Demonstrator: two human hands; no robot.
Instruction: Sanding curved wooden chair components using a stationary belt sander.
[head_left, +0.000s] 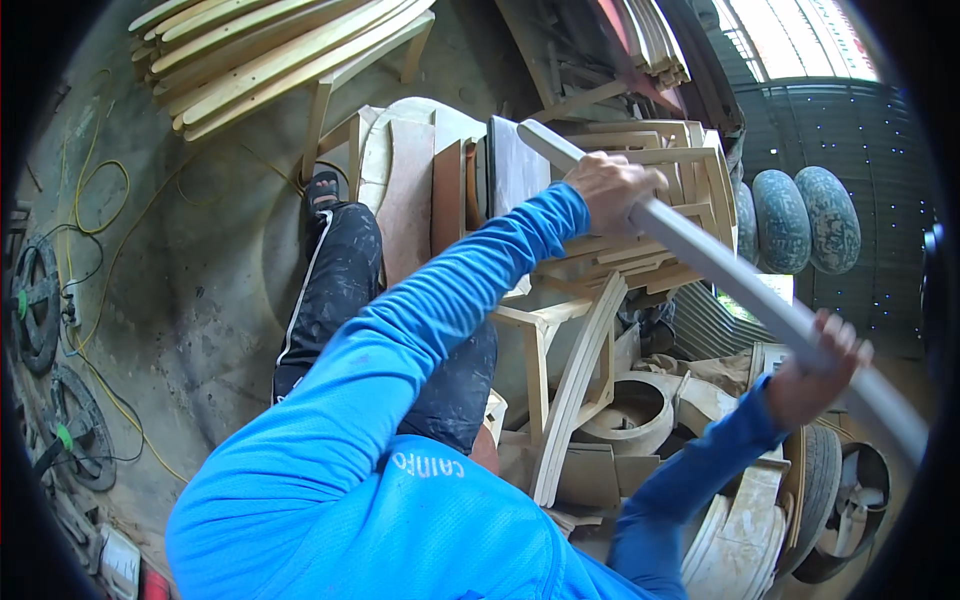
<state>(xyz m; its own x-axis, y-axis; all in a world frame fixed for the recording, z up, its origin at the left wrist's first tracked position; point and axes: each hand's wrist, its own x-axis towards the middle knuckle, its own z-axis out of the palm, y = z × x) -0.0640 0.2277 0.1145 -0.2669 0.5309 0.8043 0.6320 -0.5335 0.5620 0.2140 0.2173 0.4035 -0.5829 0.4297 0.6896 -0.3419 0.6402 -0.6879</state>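
A long, straight, pale grey bar (735, 265) with flat sides slants from the upper middle to the far right. My left hand (612, 192) is closed around its upper part, arm reaching across in a blue sleeve. Farther down, my right hand (818, 372) also grips the bar, slightly blurred, its fingers curled over the edge. The bar's lower end fades into the dark rim. Beneath the bar lie several light wooden frames (700, 165) and a curved wooden strip stack (580, 385) leaning on a wooden stand (537, 365).
Curved wooden slats (290, 60) are stacked on a stand at the upper left. Yellow cable (125, 190) and black wheels (38, 305) lie along the left floor. Rounded grey tubes (828, 220) stand at the right, above a round metal fan (855, 495) and a tyre (815, 490).
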